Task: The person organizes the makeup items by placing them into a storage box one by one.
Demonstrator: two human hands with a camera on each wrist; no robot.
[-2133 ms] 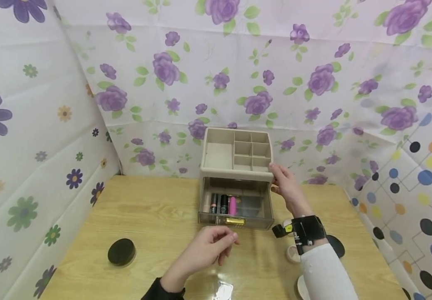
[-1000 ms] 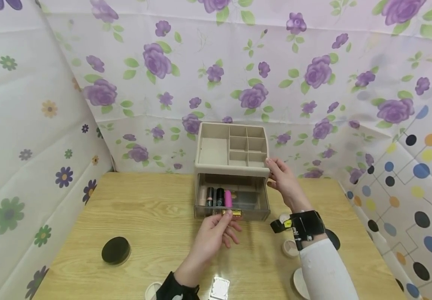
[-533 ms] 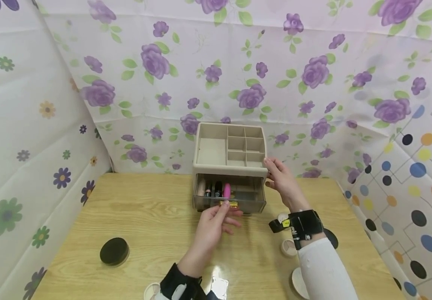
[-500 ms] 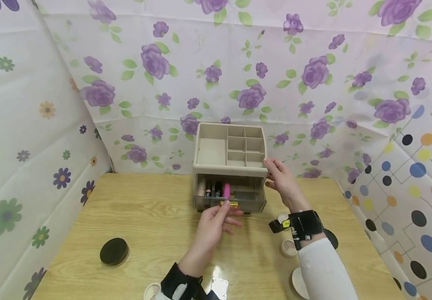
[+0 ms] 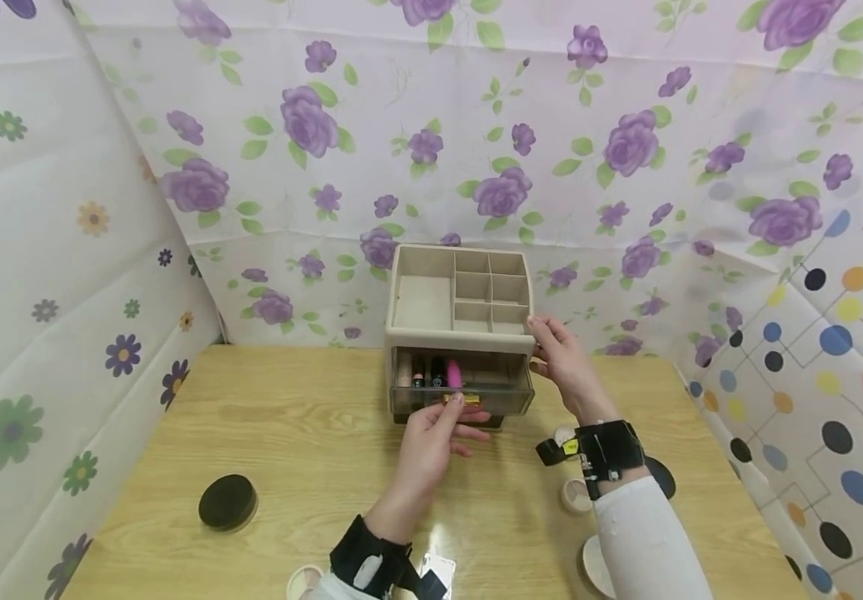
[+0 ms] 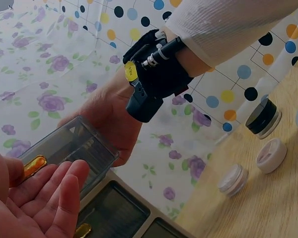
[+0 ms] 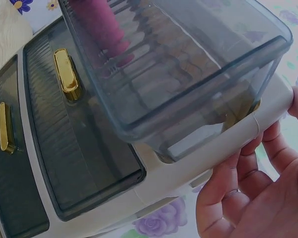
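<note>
A beige cosmetics organizer [image 5: 424,304] stands at the back of the table, its top split into compartments. Its upper smoky clear drawer [image 5: 502,403] is pulled partway out. My left hand [image 5: 420,450] pinches the drawer's gold handle [image 6: 35,167] between thumb and index finger, the other fingers spread below. Inside the drawer lie a pink tube [image 5: 453,373], black tubes [image 5: 438,372] and a pale tube [image 5: 405,372]. My right hand [image 5: 566,367] grips the organizer's right side, fingertips at its edge in the right wrist view. Two lower drawers with gold handles [image 7: 65,74] are shut.
A round black-lidded jar [image 5: 228,502] sits on the left of the table [image 5: 304,433]. Small round pots [image 5: 576,496] and another black-lidded jar [image 6: 262,118] lie around the right forearm. A shiny silver rectangular item [image 5: 439,571] and a pale round pot [image 5: 302,581] are near the front.
My left hand has risen from below the drawer to its handle, and the drawer has slid partway inward. My right hand keeps its hold on the organizer's side.
</note>
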